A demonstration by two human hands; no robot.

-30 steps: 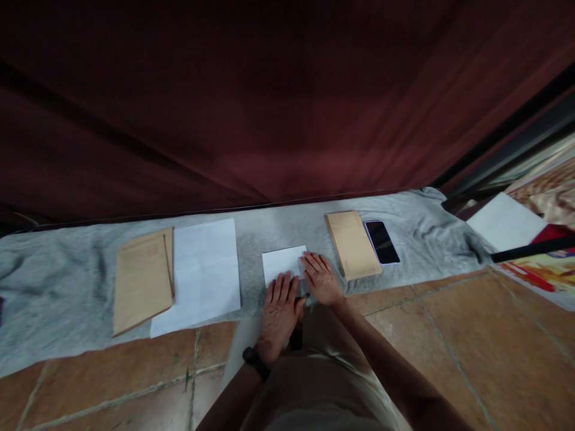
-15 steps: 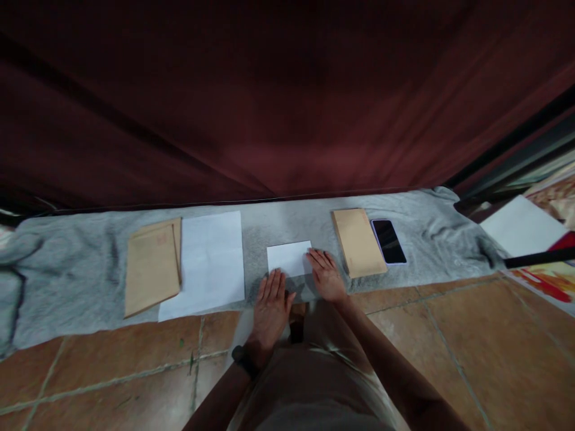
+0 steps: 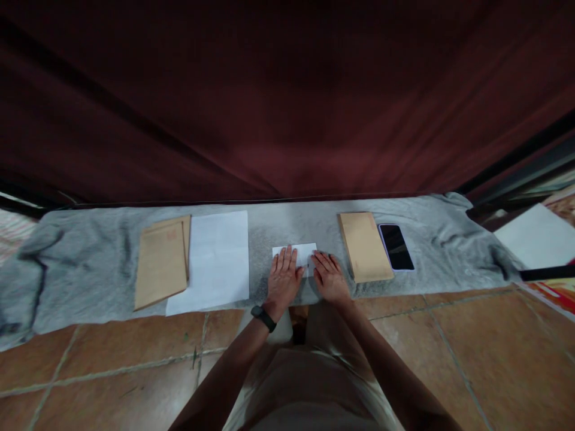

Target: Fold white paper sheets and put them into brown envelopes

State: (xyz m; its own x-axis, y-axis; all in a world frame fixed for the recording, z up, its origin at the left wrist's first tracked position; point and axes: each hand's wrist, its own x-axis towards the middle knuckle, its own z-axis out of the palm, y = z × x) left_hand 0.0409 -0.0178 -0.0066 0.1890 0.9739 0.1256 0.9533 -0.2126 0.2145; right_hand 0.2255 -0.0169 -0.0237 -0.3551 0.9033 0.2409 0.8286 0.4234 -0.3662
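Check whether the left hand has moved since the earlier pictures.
Yes: judged against the large white sheet, the left hand has moved forward and now lies farther over the small white paper.

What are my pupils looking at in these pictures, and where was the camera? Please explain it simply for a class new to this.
There is no machine here: these are a person's own bare hands, seen from a camera worn on the head, looking forward and down. The left hand, with a dark wristband, lies flat on a small white paper; the right hand is at the paper's right edge. Neither hand has a closed grip. On the grey cloth, brown envelopes overlap a large white sheet to the left; a brown packet and a phone lie to the right.
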